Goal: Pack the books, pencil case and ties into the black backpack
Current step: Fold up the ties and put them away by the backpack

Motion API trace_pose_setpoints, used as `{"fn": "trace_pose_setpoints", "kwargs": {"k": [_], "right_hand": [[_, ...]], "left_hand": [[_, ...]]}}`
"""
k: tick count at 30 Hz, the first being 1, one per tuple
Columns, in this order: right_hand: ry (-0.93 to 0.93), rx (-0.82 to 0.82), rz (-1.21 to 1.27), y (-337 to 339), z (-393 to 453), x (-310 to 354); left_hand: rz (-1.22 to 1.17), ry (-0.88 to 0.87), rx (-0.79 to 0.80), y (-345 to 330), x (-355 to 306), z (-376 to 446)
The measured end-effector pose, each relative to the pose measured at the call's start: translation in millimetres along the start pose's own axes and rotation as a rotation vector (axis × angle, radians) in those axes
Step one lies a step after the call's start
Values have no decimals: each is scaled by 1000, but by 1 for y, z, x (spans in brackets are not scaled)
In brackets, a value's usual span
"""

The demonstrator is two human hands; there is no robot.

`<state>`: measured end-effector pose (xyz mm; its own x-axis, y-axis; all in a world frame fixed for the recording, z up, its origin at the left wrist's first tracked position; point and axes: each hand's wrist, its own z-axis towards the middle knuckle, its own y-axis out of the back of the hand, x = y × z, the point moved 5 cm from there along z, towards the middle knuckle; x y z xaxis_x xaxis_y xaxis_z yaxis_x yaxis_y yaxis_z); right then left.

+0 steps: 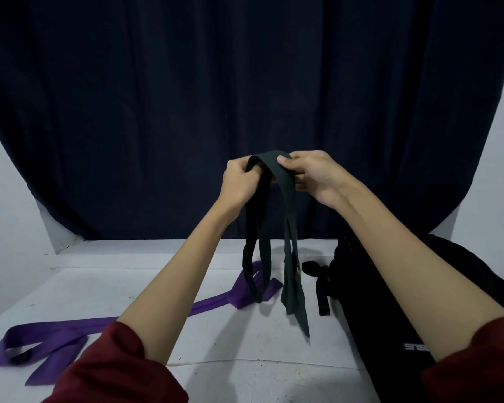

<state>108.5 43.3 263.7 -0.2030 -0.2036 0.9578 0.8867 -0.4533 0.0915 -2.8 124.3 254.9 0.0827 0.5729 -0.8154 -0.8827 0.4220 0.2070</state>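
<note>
Head view, one frame. Item: dark tie (277, 228), folded over and raised above the table (157, 257), its loops and tails hanging down to the tabletop. Left hand (240, 181): fingers curled round one end of the fold. Right hand (312, 175): thumb and fingers pinching the other end. Item: purple tie (56, 338), lying loose across the table at left. Item: black backpack (376, 301), at right on the table; contents cannot be told. Its black strap (322, 289) lies beside it. Backdrop: dark curtain (245, 82).
</note>
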Motion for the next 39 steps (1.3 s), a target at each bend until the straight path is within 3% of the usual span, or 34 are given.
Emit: {"fn": "trace_pose_setpoints", "kwargs": {"k": [12, 19, 25, 34, 39], "right_hand": [[54, -149, 26, -11, -3, 12], [72, -181, 38, -8, -9, 15], [73, -224, 123, -10, -13, 17], [111, -309, 199, -9, -9, 20], [149, -379, 193, -8, 0, 22]], "left_hand": [[-284, 134, 39, -19, 12, -13], [-426, 206, 182, -22, 9, -17], [-834, 274, 269, -28, 8, -22], [-641, 226, 344, -37, 16, -25], [-749, 292, 439, -46, 29, -40]]}}
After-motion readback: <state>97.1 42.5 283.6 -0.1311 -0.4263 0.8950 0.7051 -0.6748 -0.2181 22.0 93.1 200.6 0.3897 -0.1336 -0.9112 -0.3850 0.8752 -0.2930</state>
